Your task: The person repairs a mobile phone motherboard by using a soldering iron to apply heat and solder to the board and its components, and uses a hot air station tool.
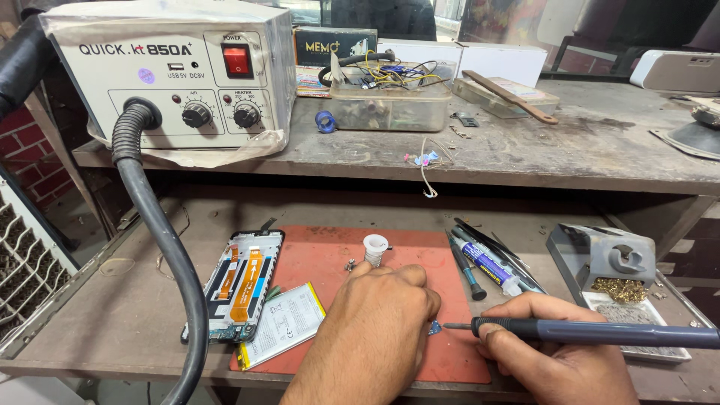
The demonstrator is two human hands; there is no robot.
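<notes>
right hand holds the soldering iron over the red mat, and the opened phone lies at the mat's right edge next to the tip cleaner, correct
Not quite. The head view shows the opened phone at the left edge of the red mat, beside the battery, far from the tip cleaner. The rest holds: the right hand holds the soldering iron with its tip over the mat.
</notes>
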